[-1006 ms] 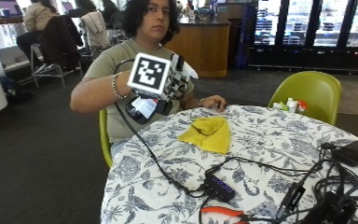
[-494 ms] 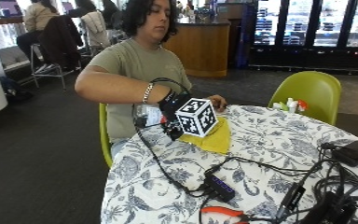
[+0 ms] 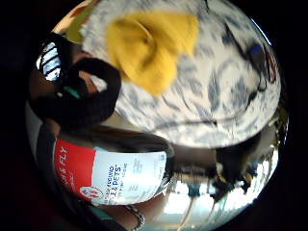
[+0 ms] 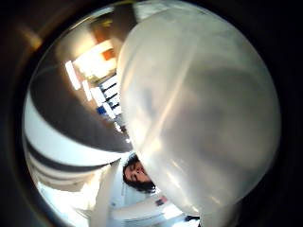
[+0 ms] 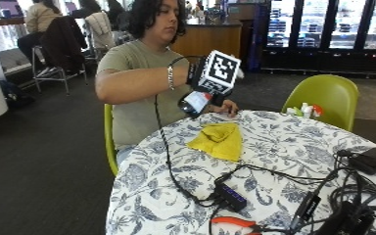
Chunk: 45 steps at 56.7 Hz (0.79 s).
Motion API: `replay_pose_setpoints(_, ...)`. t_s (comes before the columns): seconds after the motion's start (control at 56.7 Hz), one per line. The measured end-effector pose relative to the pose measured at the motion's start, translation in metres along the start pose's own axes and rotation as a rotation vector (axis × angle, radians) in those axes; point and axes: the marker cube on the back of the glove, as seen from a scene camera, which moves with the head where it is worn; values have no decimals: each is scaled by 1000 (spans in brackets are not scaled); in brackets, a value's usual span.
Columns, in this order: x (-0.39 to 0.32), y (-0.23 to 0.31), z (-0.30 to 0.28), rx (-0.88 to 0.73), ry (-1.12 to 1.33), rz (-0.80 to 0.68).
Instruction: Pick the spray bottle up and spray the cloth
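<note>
In the outside view my gloved right hand [image 5: 196,78] holds the spray bottle [image 5: 194,102] in the air, above and behind the yellow cloth [image 5: 219,140]. The cloth lies crumpled on the floral table [image 5: 286,147]. The bottle hangs tilted below the hand and shows a red and white label. In the little finger side view my black fingers [image 3: 82,98] curl round the bottle [image 3: 115,175], with the cloth [image 3: 149,48] further off on the table [image 3: 221,101]. The pale bottle body [image 4: 203,109] fills the thumb side view. The bare hand [image 5: 227,108] rests on the table's far edge.
Black cables and a power hub [image 5: 230,196] lie at the front of the table, with orange-handled pliers [image 5: 233,223] at its edge. A black device [image 5: 374,159] sits at the right. Small bottles [image 5: 305,110] stand at the back. A green chair [image 5: 325,98] is behind the table.
My hand with the bottle dropped close to the cloth half a second ago and has since risen to chest height, a little further right than a second ago.
</note>
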Motion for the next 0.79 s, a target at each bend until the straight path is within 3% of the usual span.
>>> replay_pose_setpoints(0.071, -29, -18, 0, 130, -103, -169)
replay_pose_setpoints(0.194, -68, -60, 17, 199, -301, -517)
replay_pose_setpoints(0.265, -93, -110, 24, 404, -418, -609)
replay_pose_setpoints(0.318, -88, -144, 34, 460, -332, -641)
replay_pose_setpoints(0.371, -103, -173, 33, 541, -418, -680)
replay_pose_setpoints(0.512, -96, -261, 13, 706, -483, -598)
replay_pose_setpoints(0.653, -44, -323, 7, 780, -371, -418)
replay_pose_setpoints(0.794, -30, -325, 21, 650, -394, -441)
